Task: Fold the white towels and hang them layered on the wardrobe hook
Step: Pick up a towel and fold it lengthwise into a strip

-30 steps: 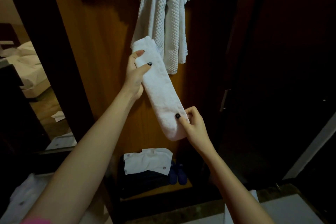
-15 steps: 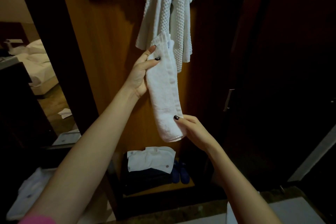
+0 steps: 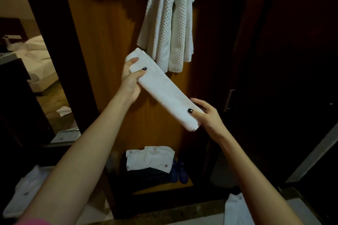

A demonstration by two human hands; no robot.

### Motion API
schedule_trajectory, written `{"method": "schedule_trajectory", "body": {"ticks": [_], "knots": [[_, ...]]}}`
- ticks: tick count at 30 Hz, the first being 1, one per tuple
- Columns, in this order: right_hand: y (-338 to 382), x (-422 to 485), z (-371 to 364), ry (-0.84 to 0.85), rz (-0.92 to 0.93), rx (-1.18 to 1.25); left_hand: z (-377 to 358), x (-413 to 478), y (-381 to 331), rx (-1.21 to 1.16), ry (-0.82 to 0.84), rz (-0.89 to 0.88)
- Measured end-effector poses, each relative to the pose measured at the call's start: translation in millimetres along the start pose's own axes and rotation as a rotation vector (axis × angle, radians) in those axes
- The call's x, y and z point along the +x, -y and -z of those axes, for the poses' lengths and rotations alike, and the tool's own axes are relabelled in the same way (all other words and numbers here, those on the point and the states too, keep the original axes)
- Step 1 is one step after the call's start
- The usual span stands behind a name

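I judge it partway done: waffle towels (image 3: 168, 29) hang just above my left hand (image 3: 130, 80), which pinches the top end of the folded towel (image 3: 162, 87), right hand (image 3: 206, 117) gripping its btm end; hanging it is left.

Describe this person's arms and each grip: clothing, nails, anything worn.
Both forearms are bare. The left grip and the right grip each show a thumbnail painted in dark, near-black polish. No ring, watch or bracelet is visible. A pink sleeve edge shows on the left arm at the bottom left corner of the picture.
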State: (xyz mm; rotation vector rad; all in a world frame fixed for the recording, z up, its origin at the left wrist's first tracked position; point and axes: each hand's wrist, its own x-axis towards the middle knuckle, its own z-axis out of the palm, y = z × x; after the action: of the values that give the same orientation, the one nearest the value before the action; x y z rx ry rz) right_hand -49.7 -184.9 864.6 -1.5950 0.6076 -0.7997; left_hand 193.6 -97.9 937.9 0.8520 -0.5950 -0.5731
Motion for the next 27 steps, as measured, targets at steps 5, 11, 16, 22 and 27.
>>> {"method": "schedule_trajectory", "body": {"ticks": [5, 11, 16, 22, 27], "knots": [[6.4, 3.2, 24.5, 0.168, -0.135, -0.103, 7.3, 2.6, 4.3, 0.075, 0.005, -0.017], [18.3, 14.2, 39.0, -0.025, -0.05, -0.06, 14.8, 13.0, 0.7, 0.167, -0.022, -0.043], [58.5, 36.7, 53.0, -0.17, 0.17, 0.027, 11.4, 29.7, -18.2, 0.254, 0.041, -0.056], [131.1, 81.6, 62.9, -0.073, 0.252, 0.035, -18.4, 65.5, -59.6, 0.226, 0.059, -0.193], [182.7, 135.0, 77.9, 0.015, 0.355, 0.011, -35.7, 107.5, -98.0, 0.261, 0.115, -0.281]]}}
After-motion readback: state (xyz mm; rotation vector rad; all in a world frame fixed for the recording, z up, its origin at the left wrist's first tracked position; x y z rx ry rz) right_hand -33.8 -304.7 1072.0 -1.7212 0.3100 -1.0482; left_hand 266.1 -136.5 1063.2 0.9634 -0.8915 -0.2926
